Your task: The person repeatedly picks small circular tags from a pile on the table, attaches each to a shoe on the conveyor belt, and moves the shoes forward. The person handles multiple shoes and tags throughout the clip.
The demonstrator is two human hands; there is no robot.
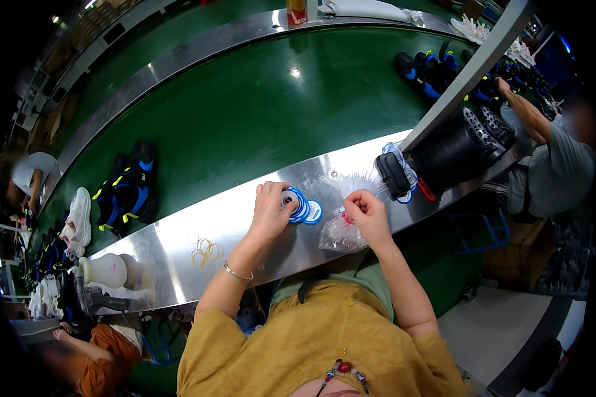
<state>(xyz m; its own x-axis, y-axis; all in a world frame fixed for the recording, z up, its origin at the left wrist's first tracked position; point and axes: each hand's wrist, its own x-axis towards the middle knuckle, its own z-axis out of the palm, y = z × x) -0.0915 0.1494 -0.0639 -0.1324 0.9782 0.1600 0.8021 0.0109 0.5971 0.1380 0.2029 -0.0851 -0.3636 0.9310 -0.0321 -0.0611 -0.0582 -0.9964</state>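
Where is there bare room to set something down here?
Widest is the green surface, between the shoes at left and the shoes at upper right. The metal ledge is bare between the rubber bands and left hand. It is crowded from the round labels through the plastic bags and right hand to the black pouch.

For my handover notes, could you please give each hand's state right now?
Left hand: closed on round blue-and-white tags.
Right hand: pinched closed near a clear plastic bag; anything held cannot be told.
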